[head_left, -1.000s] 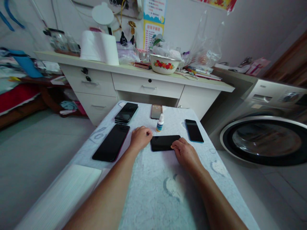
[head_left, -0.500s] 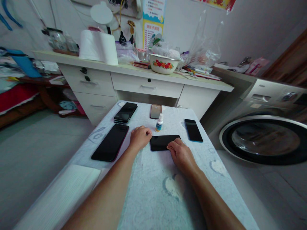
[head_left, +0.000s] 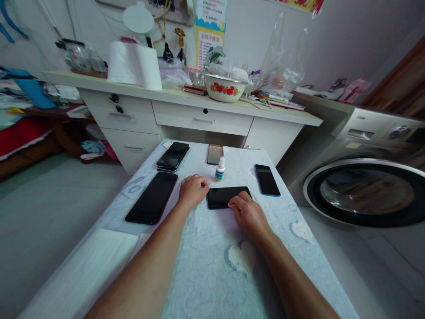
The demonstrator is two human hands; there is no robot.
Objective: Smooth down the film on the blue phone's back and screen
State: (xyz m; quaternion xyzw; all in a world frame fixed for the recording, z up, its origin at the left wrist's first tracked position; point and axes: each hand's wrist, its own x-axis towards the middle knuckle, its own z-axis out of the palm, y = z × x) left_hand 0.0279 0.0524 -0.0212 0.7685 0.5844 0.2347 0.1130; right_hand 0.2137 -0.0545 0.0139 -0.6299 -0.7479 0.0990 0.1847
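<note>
A dark-screened smartphone (head_left: pixel 217 198) lies sideways on the cloth-covered table in front of me. My left hand (head_left: pixel 194 188) is curled closed at its left end, close against the upper left corner; whatever the fingers may hold is hidden. Over the phone's right part, my right hand (head_left: pixel 247 210) rests with fingertips pinched together on the screen. Anything in that pinch is too small or covered to make out. Just beyond the phone stands a small white spray bottle (head_left: pixel 219 170) with a blue and yellow label.
Left of my hands lies a larger black phone (head_left: pixel 152 198), with a stack of phones (head_left: pixel 173 156) behind it. A phone case (head_left: pixel 215 154) sits at the far edge, a blue-edged phone (head_left: pixel 267 180) at right. White sheets (head_left: pixel 83 270) lie front left; a washing machine (head_left: pixel 361 133) stands right.
My right hand's fingertips have slid slightly left across the phone screen. My left hand stays by the phone's left end. The whole view has shifted a little.
</note>
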